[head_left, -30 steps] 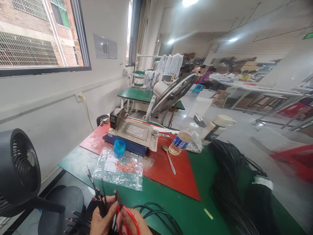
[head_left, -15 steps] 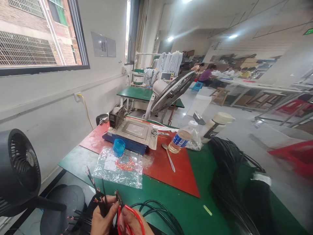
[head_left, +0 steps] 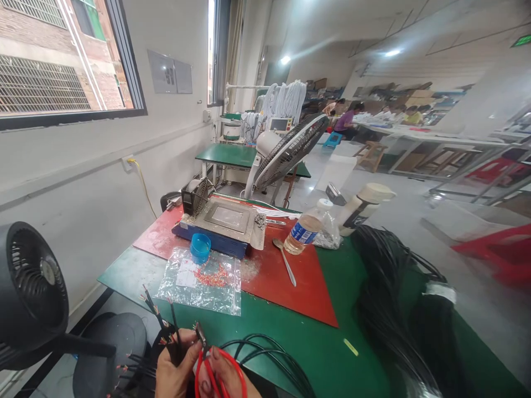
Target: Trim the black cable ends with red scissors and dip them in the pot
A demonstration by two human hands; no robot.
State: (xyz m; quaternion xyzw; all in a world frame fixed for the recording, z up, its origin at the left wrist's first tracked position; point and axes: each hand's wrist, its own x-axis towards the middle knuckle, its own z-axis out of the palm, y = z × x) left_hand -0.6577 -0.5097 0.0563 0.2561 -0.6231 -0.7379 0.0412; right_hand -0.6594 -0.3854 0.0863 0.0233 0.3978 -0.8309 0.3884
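Spoon (head_left: 284,261) on red mat (head_left: 307,282) (bottle (head_left: 301,234) beside).

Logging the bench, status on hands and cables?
Left hand grips black cables. Right hand holds red-handled cutters at their stripped ends. Plastic bag lies just beyond.

Both hands sit together at the frame's bottom centre, left hand (head_left: 172,371) and right hand (head_left: 226,378) each curled in a grip.
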